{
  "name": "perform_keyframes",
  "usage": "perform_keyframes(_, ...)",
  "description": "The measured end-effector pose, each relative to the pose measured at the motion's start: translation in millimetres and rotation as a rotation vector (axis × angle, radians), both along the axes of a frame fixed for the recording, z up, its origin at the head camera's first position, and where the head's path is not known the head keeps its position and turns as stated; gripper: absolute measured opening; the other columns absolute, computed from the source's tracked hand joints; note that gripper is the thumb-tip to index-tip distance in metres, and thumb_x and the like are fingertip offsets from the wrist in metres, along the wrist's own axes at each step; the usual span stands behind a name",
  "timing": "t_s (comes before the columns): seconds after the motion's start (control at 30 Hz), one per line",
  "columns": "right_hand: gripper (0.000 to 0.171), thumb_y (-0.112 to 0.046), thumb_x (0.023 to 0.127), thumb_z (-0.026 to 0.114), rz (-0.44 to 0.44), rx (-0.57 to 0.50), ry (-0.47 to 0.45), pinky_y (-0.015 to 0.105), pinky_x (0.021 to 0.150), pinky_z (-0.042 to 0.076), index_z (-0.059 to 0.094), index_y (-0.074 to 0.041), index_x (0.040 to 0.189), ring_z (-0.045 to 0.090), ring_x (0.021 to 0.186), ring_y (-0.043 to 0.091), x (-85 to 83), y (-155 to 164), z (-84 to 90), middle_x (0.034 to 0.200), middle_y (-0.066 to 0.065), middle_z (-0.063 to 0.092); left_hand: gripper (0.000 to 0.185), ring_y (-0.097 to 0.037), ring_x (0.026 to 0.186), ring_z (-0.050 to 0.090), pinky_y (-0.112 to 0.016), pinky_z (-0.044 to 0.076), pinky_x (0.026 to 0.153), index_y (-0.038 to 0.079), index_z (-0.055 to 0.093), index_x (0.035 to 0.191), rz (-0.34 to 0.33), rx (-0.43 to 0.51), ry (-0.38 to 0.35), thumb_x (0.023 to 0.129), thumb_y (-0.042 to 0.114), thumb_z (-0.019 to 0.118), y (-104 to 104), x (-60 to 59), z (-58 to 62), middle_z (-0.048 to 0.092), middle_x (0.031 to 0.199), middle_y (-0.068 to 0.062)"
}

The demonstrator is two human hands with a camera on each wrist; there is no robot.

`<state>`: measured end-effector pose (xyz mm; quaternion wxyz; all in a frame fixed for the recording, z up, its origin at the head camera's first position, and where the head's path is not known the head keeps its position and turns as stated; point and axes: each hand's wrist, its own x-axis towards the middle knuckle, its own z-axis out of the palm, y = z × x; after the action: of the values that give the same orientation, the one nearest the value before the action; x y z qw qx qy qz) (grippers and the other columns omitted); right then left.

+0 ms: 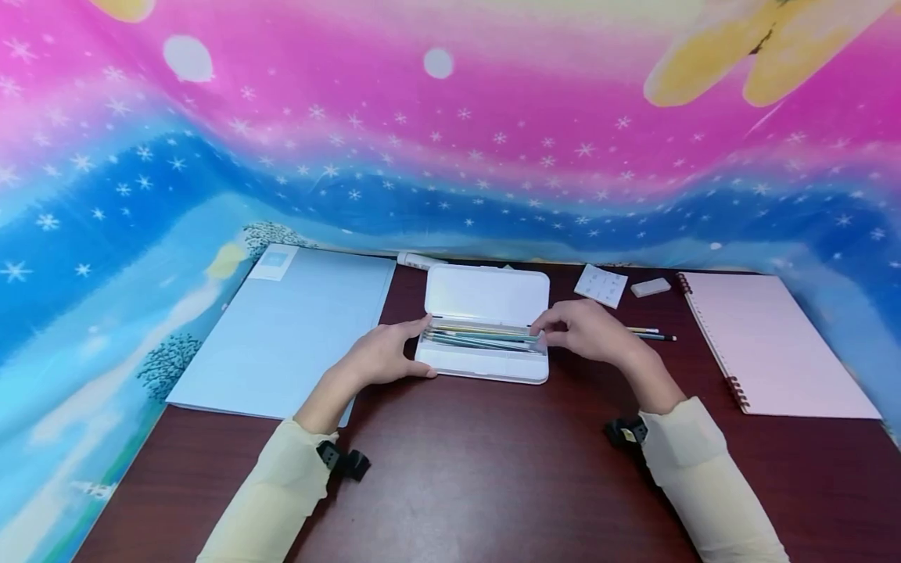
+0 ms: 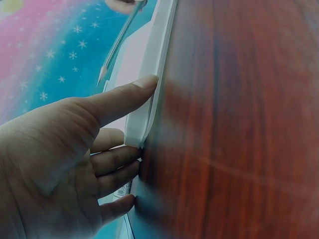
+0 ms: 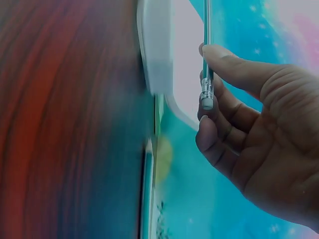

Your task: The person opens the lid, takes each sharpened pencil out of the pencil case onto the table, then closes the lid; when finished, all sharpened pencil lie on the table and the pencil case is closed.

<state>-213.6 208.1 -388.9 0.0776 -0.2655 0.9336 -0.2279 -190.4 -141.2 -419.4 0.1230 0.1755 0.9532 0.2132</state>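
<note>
The white plastic pencil case (image 1: 484,332) lay open mid-table, several pencils already inside. The left hand (image 1: 383,356) braced the case's left end, thumb and fingers pressed against it. The right hand (image 1: 587,330) pinched a green eraser-tipped pencil (image 3: 206,55) over the tray; two more pencils (image 1: 651,334) waited right of the case.

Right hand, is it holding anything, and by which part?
The right hand pinches a green pencil near its eraser end, just above the metal ferrule, over the open white pencil case.

Dark reddish wooden desk (image 1: 493,485) before a pink-and-blue starry backdrop (image 1: 450,141).
</note>
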Motion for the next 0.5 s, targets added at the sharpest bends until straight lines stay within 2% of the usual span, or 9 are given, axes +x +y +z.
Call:
perform_keyframes(0.3,0.019,-0.014,0.09,0.077,-0.064,-0.043,0.019,0.034,0.078,0.051,0.082,-0.025,0.105,0.062,0.084,0.012,2.7,36.9,2.3,0.098,-0.006,0.075,0.096,-0.031,0.144,0.047,-0.052,0.044,0.111,0.019,0.032,0.16,-0.007,0.006,-0.006,0.083,0.049,0.081,-0.7,0.9,0.4,0.044,0.16,-0.005)
perform_keyframes(0.5,0.018,-0.015,0.089,0.078,-0.079,-0.069,0.088,0.027,0.07,0.049,0.083,-0.024,0.104,0.062,0.08,0.007,4.5,70.3,0.5,0.095,-0.007,0.075,0.096,-0.031,0.144,0.047,-0.052,0.045,0.11,0.019,0.033,0.16,-0.014,0.014,0.001,0.083,0.048,0.082,-0.3,0.1,0.6,0.045,0.159,-0.005)
